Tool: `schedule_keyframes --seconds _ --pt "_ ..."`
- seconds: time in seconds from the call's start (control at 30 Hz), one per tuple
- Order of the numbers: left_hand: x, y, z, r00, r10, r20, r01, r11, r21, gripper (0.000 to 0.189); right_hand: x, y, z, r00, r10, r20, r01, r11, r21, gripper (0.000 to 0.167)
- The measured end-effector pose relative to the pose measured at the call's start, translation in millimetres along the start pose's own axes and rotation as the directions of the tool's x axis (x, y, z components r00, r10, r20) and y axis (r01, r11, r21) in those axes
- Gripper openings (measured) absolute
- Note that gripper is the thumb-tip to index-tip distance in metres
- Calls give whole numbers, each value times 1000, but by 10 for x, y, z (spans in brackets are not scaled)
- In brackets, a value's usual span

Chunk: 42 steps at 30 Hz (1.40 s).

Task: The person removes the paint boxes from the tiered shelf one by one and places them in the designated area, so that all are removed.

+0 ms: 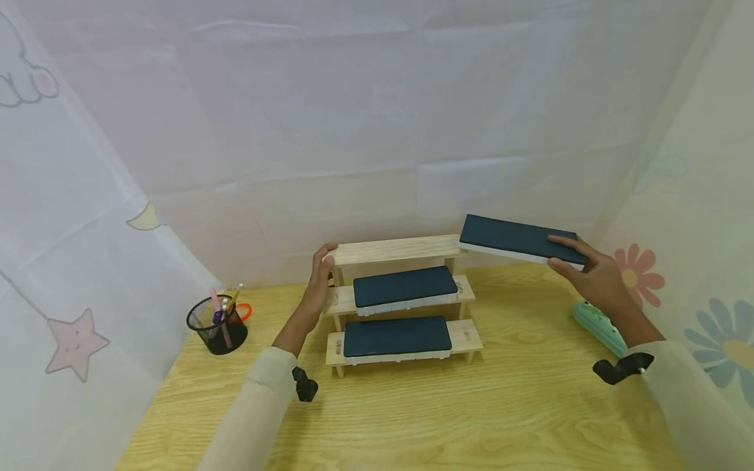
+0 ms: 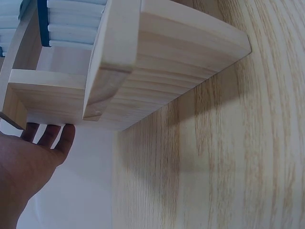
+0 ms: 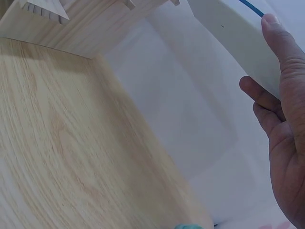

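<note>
A three-tier stepped wooden rack (image 1: 400,249) stands on the table against the curtain. My left hand (image 1: 318,284) grips the left end of its top tier, and the left wrist view shows the fingers (image 2: 49,137) behind the wood. In my right hand (image 1: 595,278) is a flat white box with a dark blue lid (image 1: 518,237), held by its right end, thumb in front. Its left end is at the right end of the top tier; whether they touch I cannot tell. Similar boxes lie on the middle tier (image 1: 406,286) and bottom tier (image 1: 397,337).
To the left stands a black mesh pen cup (image 1: 219,330) with pens and orange-handled scissors (image 1: 243,312). A mint-green pencil case (image 1: 599,326) lies at the right beside my right forearm. Pale printed curtains (image 1: 330,131) enclose the wooden table (image 1: 471,418) at back and sides.
</note>
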<state>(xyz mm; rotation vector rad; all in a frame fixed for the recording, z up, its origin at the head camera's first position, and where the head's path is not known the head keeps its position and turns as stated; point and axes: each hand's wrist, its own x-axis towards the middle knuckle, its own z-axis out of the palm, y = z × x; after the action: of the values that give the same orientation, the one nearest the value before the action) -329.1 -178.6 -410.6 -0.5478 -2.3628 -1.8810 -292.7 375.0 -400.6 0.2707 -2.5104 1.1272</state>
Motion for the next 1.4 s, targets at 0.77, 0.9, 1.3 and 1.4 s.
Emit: schedule_keyframes --seconds 0.77,0.9,1.3,1.4 --pt "11 -31 -10 1000 -3 4 3 1000 5 50 -125 280 -29 999 42 -10 -43 997 -65 58" --pt "16 -28 -20 1000 3 8 -3 1000 2 50 -141 365 51 1000 11 -4 -11 997 -73 57" --pt "24 -42 -16 1000 13 6 -13 1000 0 50 -236 510 362 999 40 25 -40 999 -10 54" --pt "53 -117 -14 1000 20 -5 -20 1000 -1 50 -249 530 416 995 67 71 -67 998 4 54"
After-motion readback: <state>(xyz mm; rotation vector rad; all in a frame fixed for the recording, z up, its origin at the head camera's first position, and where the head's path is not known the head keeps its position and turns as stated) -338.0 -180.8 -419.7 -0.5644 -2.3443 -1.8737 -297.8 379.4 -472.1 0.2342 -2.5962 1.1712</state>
